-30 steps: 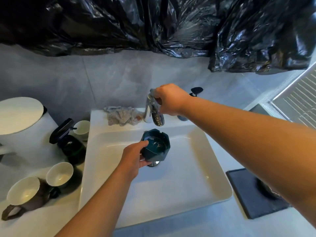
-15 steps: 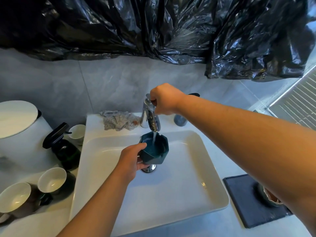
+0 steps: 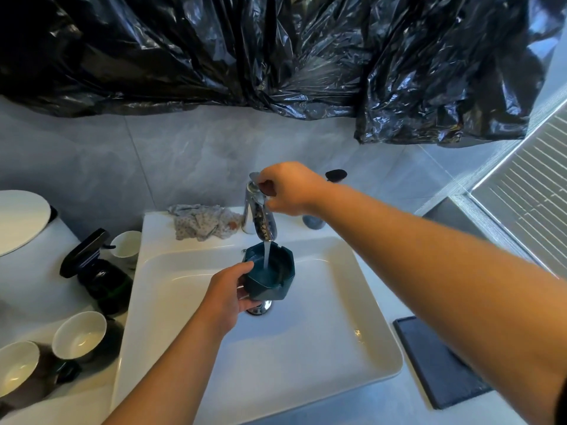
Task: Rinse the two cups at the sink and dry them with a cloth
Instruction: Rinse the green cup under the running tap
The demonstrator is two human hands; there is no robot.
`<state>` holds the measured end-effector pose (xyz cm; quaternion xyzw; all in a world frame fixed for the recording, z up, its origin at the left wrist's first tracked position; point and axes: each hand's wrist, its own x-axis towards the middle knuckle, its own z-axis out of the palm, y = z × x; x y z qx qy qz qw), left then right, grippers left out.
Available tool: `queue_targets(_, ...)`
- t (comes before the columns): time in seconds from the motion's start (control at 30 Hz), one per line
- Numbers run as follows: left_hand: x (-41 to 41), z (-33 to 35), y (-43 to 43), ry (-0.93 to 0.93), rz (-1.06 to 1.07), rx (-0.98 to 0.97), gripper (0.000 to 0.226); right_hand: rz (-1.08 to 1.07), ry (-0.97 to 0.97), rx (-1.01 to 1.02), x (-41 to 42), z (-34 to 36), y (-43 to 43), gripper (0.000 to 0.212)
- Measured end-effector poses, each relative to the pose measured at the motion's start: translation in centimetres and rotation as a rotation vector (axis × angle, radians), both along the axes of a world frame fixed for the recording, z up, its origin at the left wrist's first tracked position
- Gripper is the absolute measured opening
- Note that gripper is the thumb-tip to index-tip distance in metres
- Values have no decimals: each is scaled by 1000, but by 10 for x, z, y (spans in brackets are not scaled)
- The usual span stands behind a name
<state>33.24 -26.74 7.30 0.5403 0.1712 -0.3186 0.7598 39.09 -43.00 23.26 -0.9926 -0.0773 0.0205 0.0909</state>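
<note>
1. Head camera, looking down on a white rectangular sink (image 3: 306, 348) set in a pale counter. Two bare forearms reach in from the bottom and the right.
2. The left hand (image 3: 227, 297) is wrapped round the side of a faceted teal cup (image 3: 271, 280). It holds the cup upright in the middle of the basin, just above the drain (image 3: 260, 308).
3. The right hand (image 3: 288, 190) is raised well apart from the left. Its fingers are curled round the tap lever (image 3: 256, 177) on top of a chrome tap (image 3: 259, 220).
4. A thin stream of water (image 3: 266, 256) falls from the spout straight into the cup, which looks partly filled.
5. The first cup's rinse appears under way, and drying has not begun. To do it well, keep the cup centred under the stream and low in the basin. Swirl it, then tip it out over the drain. Grip firmly, since the wet surface is likely to be slippery.
6. A crumpled patterned cloth (image 3: 205, 223) lies on the sink's back ledge, just left of the tap.
7. On the counter to the left stand a white-lined cup (image 3: 79, 335), a second white-lined cup (image 3: 17, 368) at the frame edge, a small white cup (image 3: 125, 246) and a black spray bottle (image 3: 95, 271). I cannot tell which of these is the task's other cup.
8. A dark mat (image 3: 441, 360) lies right of the sink. Black plastic sheeting (image 3: 276, 50) hangs across the wall above. The tap stands between the raised right hand and the cloth.
</note>
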Motion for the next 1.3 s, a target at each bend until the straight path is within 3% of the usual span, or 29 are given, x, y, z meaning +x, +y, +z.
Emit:
queue_targets(0.07, 0, -3, -2, 21, 7, -23, 24, -227, -141, 363, -32, -19, -5, 37)
queue_targets(0.13, 1, -6, -4, 40, 8, -47, 25, -536, -269, 656, -66, -54, -12, 28)
queue_targets(0.2, 0, -10, -7, 61, 14, -75, 27, -683, -135, 812, -90, -94, -14, 27)
queue_targets(0.33, -3, -17, -16, 99, 35, -84, 34, -624, 77, 1082, -106, -133, -4, 30)
queue_targets(0.6, 1, -14, -38, 161, 65, 18, 39, -777, -120, 1075, -110, -155, 20, 30)
queue_targets(0.73, 3, -13, -47, 230, 115, -90, 45, -695, -182, 983, -106, -151, 26, 29)
queue_targets(1.0, 11, -19, -47, 280, 47, -274, 34, -515, -430, 830, -105, -146, 28, 29)
queue_targets(1.3, 9, -17, -46, 322, 58, -252, 38, -641, -376, 907, -104, -156, 32, 44)
